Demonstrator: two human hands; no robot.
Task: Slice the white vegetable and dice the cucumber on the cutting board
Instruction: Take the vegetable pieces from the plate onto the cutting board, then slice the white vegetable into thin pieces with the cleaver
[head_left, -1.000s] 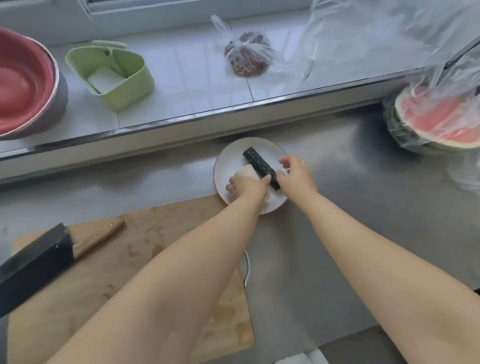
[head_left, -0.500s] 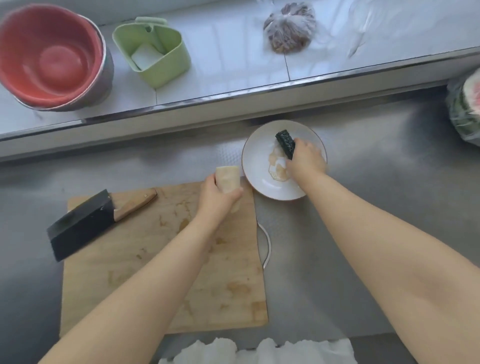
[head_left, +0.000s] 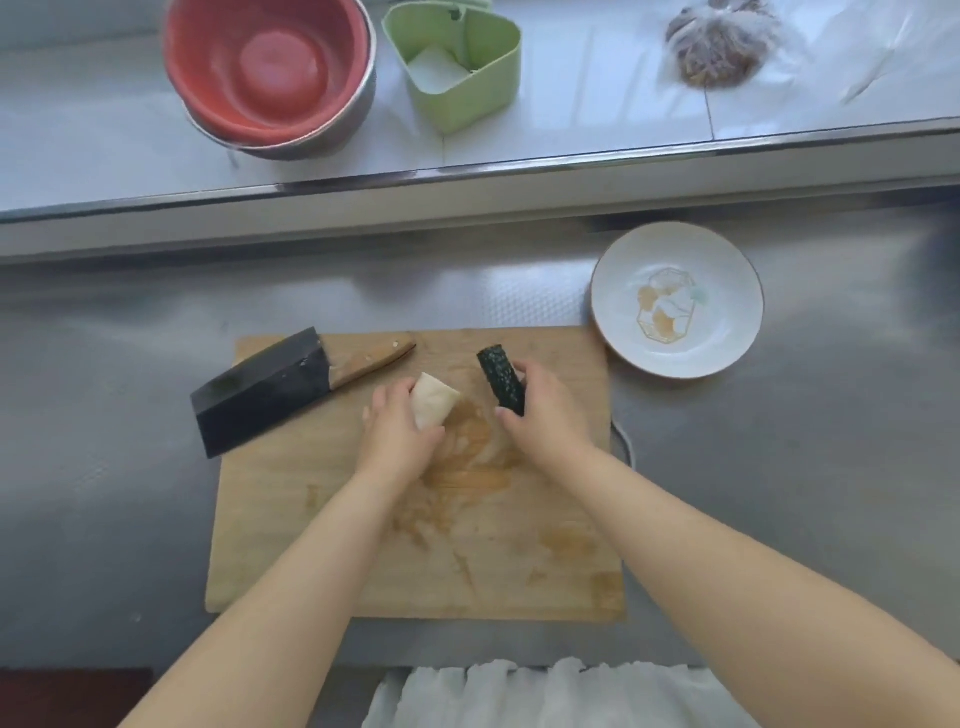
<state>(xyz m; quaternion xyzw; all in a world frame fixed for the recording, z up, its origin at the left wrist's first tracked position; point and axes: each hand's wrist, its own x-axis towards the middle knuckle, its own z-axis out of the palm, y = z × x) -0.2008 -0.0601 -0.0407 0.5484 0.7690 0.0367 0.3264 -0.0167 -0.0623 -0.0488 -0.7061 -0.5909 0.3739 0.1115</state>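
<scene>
A: Delta vs 0.5 s ago?
B: Cucumber (head_left: 501, 387) off plate (head_left: 727, 332), now over cutting board (head_left: 415, 545) centre; white vegetable (head_left: 432, 409) beside it.
A: Grips?
B: Right hand (head_left: 545, 415) wraps cucumber, left hand (head_left: 397, 434) wraps vegetable, both palm-down.

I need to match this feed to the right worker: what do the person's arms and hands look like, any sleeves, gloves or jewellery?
Both arms are bare for their whole visible length; no sleeve shows. The left hand and right hand wear no gloves, and no ring, watch or bracelet is visible. The picture is slightly blurred, so fine marks cannot be ruled out. White gathered fabric at the bottom edge looks like the person's clothing.
</scene>
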